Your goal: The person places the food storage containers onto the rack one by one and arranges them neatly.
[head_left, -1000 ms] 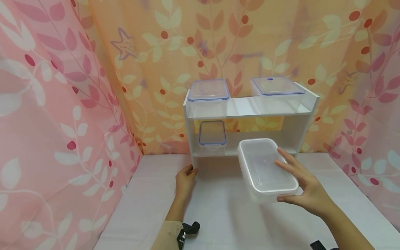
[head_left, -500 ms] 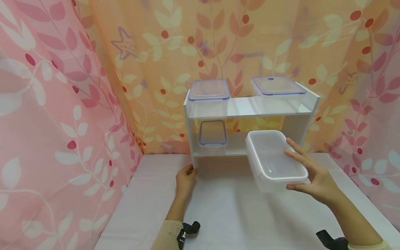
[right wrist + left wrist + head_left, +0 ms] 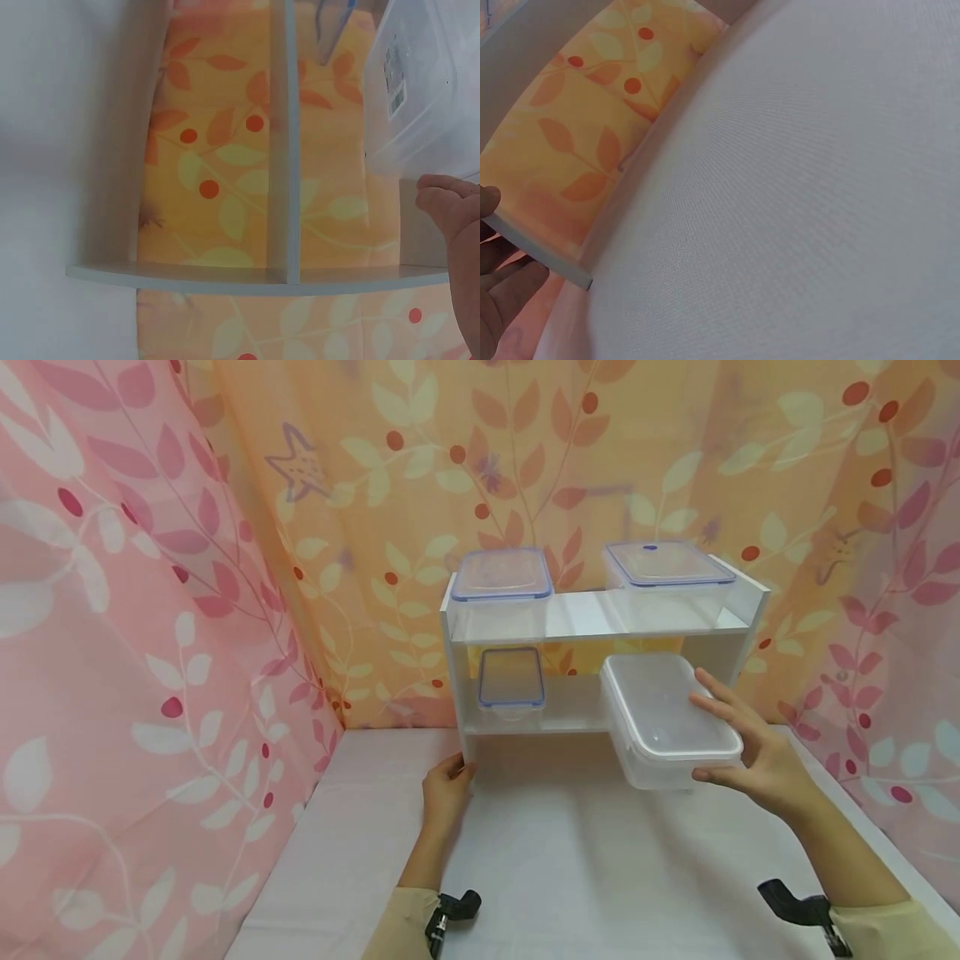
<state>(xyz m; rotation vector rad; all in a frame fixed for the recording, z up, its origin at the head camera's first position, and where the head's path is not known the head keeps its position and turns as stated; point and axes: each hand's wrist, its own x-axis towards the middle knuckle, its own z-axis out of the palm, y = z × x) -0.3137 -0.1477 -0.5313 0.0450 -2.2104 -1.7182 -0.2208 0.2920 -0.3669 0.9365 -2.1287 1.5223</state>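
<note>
A clear plastic food container with a whitish lid [image 3: 671, 710] is held in the air by my right hand [image 3: 765, 760], thumb at its near side and fingers over its right edge. It tilts toward me in front of the middle shelf's right part. In the right wrist view the container [image 3: 420, 90] shows a label on its base, with the right thumb [image 3: 450, 202] beside it. My left hand [image 3: 446, 793] grips the lower left leg of the white shelf unit [image 3: 577, 618]. The left wrist view shows the left fingers [image 3: 517, 289] around that panel [image 3: 544, 251].
Two blue-rimmed clear containers stand on the top shelf, one left [image 3: 501, 589] and one right [image 3: 667, 581]. A smaller blue-rimmed container [image 3: 512, 681] sits on the middle shelf's left. A white cloth [image 3: 525, 860] covers the table; patterned curtains [image 3: 360, 568] hang behind and beside.
My right hand has carried the whitish-lidded container up, away from me and to the right, up to the middle shelf's front. The left hand stays on the shelf's leg.
</note>
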